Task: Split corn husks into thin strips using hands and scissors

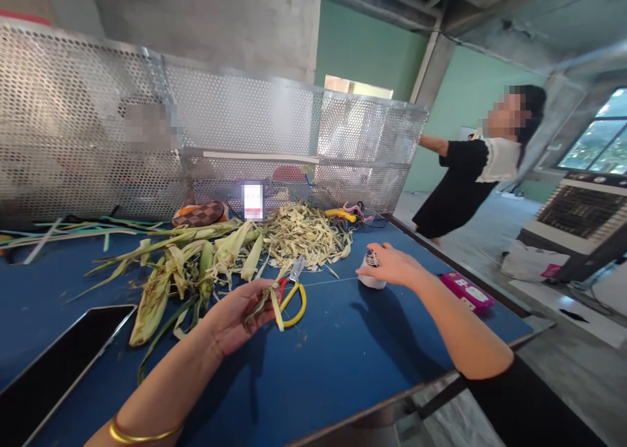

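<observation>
My left hand is pinched around a small bundle of corn husk strips, palm turned up. From the bundle a thin white thread runs taut to a white thread spool. My right hand is wrapped over the top of that spool, which sits on the blue table. Scissors with a yellow and a red handle lie just beyond my left fingertips, blades pointing away. The red handle is partly hidden by the left hand and the husk.
Corn husks lie to the left, with a heap of husk shreds behind. A tablet is at front left, a pink packet at right. A perforated metal screen borders the back. A person stands beyond the right edge.
</observation>
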`<state>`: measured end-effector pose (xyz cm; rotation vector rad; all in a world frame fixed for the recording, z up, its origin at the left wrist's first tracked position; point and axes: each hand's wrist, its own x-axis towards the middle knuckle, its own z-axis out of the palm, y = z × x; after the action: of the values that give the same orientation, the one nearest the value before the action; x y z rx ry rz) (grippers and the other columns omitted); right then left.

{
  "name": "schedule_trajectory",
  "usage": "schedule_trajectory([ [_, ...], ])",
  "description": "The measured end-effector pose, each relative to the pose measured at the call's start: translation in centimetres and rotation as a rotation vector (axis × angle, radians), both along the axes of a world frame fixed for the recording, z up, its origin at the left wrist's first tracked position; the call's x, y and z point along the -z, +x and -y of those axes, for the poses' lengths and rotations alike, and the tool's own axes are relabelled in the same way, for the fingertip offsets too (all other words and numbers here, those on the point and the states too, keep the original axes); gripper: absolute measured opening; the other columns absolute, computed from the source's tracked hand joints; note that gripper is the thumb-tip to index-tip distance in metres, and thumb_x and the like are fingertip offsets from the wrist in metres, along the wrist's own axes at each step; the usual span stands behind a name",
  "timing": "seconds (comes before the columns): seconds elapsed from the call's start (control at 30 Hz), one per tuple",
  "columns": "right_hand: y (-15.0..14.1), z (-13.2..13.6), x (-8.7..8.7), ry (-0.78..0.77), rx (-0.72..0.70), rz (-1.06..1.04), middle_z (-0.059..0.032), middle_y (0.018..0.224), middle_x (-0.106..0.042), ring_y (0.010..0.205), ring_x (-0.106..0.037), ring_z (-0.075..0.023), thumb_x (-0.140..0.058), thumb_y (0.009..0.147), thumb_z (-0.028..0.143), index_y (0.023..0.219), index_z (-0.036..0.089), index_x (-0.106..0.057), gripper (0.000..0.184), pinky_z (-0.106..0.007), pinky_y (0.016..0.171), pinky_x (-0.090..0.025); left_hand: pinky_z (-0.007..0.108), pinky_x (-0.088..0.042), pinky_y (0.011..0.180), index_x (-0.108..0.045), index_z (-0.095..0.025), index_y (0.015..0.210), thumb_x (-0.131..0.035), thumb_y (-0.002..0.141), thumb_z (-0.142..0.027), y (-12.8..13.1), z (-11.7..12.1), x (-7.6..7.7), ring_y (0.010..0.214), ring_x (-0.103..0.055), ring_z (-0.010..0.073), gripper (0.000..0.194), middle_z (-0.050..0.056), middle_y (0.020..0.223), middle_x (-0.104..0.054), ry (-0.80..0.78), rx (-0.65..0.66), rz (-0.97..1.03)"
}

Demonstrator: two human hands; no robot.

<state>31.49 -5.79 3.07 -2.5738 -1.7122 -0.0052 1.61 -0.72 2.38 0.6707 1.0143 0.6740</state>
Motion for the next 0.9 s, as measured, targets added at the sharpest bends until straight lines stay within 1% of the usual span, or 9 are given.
schedule_trajectory([
  [0.13,0.1,0.0,0.5,0.080,0.000,0.035,-0.0136,0.115,-0.057,0.090,-0.061,-0.0264,-0.054,0.081,0.042,0.121,0.018,-0.054,0.047,-0.034,0.073,-0.043,0.019,-0.054,0.045,-0.062,-0.011,0.074,-0.055,0.081,-0.010,-0.4,-0.2,-0.4,0.046,-0.062,0.0123,0.010,0.005,0.061,-0.067,0.010,0.004,0.010],
  [0.3,-2.2,1.2,0.4,0.324,-0.080,0.118,-0.0145,0.121,-0.054,0.119,-0.043,-0.0303,-0.053,0.085,0.034,0.122,0.016,-0.053,0.041,-0.042,0.097,-0.031,0.019,-0.055,0.048,-0.060,-0.013,0.069,-0.058,0.078,-0.010,-0.8,-0.6,-0.3,0.047,-0.061,0.0112,0.009,0.003,0.061,-0.066,0.072,-0.027,0.015],
  [0.37,-5.5,1.6,1.3,0.552,-0.286,0.056,-0.0119,0.105,-0.062,0.104,-0.052,-0.0257,-0.043,0.091,0.031,0.103,0.018,-0.062,0.026,-0.038,0.090,-0.037,0.019,-0.055,0.049,-0.059,-0.014,0.068,-0.061,0.076,-0.010,-0.8,-0.6,-0.4,0.048,-0.061,0.0108,0.009,0.002,0.062,-0.066,0.096,-0.063,-0.009],
  [0.43,-9.6,1.6,2.6,0.442,-0.607,-0.054,-0.0078,0.092,-0.064,0.088,-0.057,-0.0210,-0.043,0.092,0.028,0.093,0.019,-0.064,0.023,-0.033,0.078,-0.041,0.018,-0.054,0.049,-0.059,-0.015,0.068,-0.061,0.076,-0.010,-0.9,-0.6,-0.5,0.047,-0.060,0.0103,0.009,0.001,0.061,-0.065,0.114,-0.082,-0.023],
  [0.5,-13.5,1.1,3.9,0.305,-0.759,-0.070,-0.0077,0.094,-0.064,0.087,-0.058,-0.0213,-0.047,0.090,0.027,0.099,0.018,-0.062,0.020,-0.032,0.074,-0.042,0.018,-0.053,0.048,-0.058,-0.015,0.068,-0.060,0.076,-0.011,-0.9,-0.6,-0.5,0.046,-0.059,0.0099,0.010,0.000,0.059,-0.064,0.129,-0.082,-0.014],
  [0.57,-16.2,0.0,4.9,0.257,-0.720,-0.060,-0.0101,0.096,-0.064,0.087,-0.059,-0.0224,-0.045,0.092,0.031,0.104,0.014,-0.059,0.025,-0.032,0.072,-0.042,0.017,-0.052,0.048,-0.058,-0.015,0.067,-0.059,0.077,-0.011,-1.0,-0.6,-0.5,0.046,-0.059,0.0096,0.011,-0.001,0.057,-0.062,0.138,-0.075,0.000],
  [0.67,-17.7,-1.1,5.7,0.213,-0.651,-0.010,-0.0121,0.096,-0.063,0.086,-0.060,-0.0234,-0.042,0.093,0.038,0.105,0.014,-0.058,0.031,-0.033,0.071,-0.041,0.017,-0.053,0.049,-0.058,-0.014,0.065,-0.057,0.079,-0.013,-1.2,-0.7,-0.5,0.046,-0.059,0.0092,0.014,0.000,0.057,-0.062,0.135,-0.056,0.007],
  [0.8,-16.4,0.7,6.0,0.194,-0.651,0.063,-0.0110,0.091,-0.064,0.086,-0.060,-0.0249,-0.041,0.093,0.042,0.100,0.017,-0.059,0.031,-0.035,0.073,-0.039,0.018,-0.053,0.050,-0.059,-0.014,0.065,-0.057,0.079,-0.012,-1.4,-0.6,-0.7,0.047,-0.058,0.0087,0.014,0.000,0.059,-0.063,0.132,-0.052,0.042],
  [0.9,-14.1,3.6,5.8,0.151,-0.566,0.061,-0.0094,0.086,-0.065,0.081,-0.061,-0.0236,-0.040,0.093,0.031,0.095,0.019,-0.057,0.021,-0.035,0.071,-0.038,0.018,-0.053,0.051,-0.060,-0.014,0.065,-0.056,0.079,-0.012,-1.3,-0.4,-0.8,0.048,-0.058,0.0085,0.014,-0.001,0.059,-0.062,0.134,-0.029,0.064],
])
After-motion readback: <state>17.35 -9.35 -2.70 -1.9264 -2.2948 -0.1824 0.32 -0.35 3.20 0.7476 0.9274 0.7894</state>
